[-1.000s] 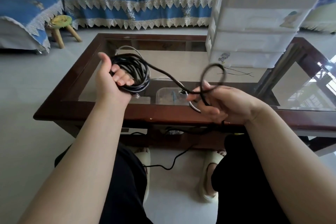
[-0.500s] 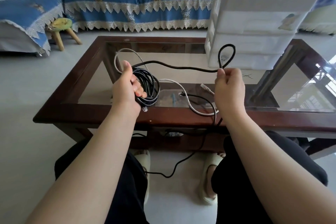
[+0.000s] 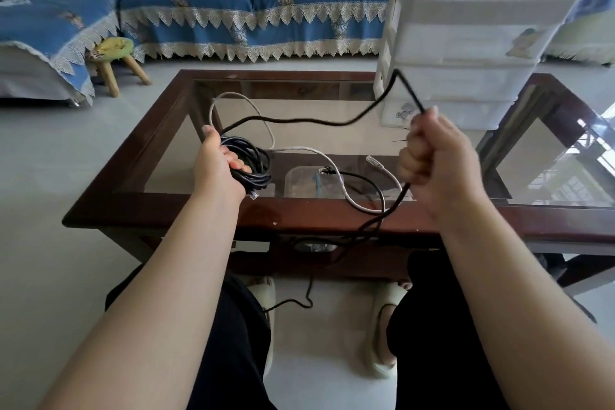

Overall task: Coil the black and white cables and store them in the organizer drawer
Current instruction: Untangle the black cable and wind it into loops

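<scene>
Gripping the part-wound black cable (image 3: 253,163) over the table (image 3: 159,210), left hand (image 3: 216,163) held the coil; right hand (image 3: 432,156) clenched its slack. Light, limp, springy: best gripped across all loops. White cable (image 3: 299,149) lay on the glass.

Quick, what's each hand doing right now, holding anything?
Left hand: grips the coiled bundle of the thin black cable.
Right hand: fist closed round the loose stretch of the same black cable.
</scene>
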`<state>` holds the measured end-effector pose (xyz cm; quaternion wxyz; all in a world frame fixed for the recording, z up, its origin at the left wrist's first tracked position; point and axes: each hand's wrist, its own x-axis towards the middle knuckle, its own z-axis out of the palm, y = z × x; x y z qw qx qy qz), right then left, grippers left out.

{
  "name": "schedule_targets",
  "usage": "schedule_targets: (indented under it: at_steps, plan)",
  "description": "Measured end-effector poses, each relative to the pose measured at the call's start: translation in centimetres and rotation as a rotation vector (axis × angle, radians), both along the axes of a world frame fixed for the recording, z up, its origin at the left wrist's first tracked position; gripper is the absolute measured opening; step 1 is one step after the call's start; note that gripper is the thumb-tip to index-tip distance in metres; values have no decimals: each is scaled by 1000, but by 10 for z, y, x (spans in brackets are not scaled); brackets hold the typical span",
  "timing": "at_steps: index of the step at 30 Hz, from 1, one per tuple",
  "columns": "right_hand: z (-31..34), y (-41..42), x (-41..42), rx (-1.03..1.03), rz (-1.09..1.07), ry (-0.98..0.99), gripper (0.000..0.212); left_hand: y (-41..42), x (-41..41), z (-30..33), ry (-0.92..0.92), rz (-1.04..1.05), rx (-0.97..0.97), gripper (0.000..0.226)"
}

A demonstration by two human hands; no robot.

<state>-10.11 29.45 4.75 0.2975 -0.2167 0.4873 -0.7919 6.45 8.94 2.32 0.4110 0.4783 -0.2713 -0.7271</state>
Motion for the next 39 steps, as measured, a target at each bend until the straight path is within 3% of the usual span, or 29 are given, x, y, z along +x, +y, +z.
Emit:
schedule_targets:
  at_steps: [2, 3, 6, 10, 12, 14, 17, 19, 23, 26, 29, 31, 35, 39]
  plan:
    - [0, 12, -21, -175, 527, -416, 36, -7, 5, -1, 15, 36, 11, 48]
    - [0, 17, -28, -175, 755, -500, 35, -9, 7, -1, 36, 62, 19, 49]
    - [-6, 25, -30, 81, 1062, -386, 28, -13, 11, -1, 86, 114, -4, 49]
    - [-20, 9, -4, 926, 923, 350, 37, -10, 11, 1, 78, 111, -69, 46]
    - [-30, -1, 7, 1243, 874, 652, 46, -6, 9, 2, 72, 93, -142, 50]
    - [-36, -5, 14, 1458, 840, 845, 48, 0, 9, 4, 85, 4, -241, 47]
    - [-39, -5, 18, 1696, 851, 1172, 27, 10, 12, 7, 130, -264, -398, 53]
    - [-43, -3, 16, 1784, 588, 1302, 34, 17, 15, 8, 191, -471, -464, 53]
    - [-51, -8, 10, 1625, 55, 1306, 43, 31, 19, 7, 182, -730, -535, 48]
    - [-51, -13, 19, 1099, -170, 1254, 57, 45, 16, 8, 131, -804, -556, 49]
    - [-44, -19, 35, 645, -109, 1093, 46, 56, 12, 10, 110, -858, -546, 49]
    - [-42, -21, 43, 610, -45, 1049, 33, 60, 11, 10, 113, -887, -535, 50]
    - [-40, -30, 43, 542, -78, 884, 29, 63, 11, 12, 231, -888, -414, 49]
    - [-43, -38, 42, 447, 123, 548, 43, 62, 8, 16, 323, -888, -282, 49]
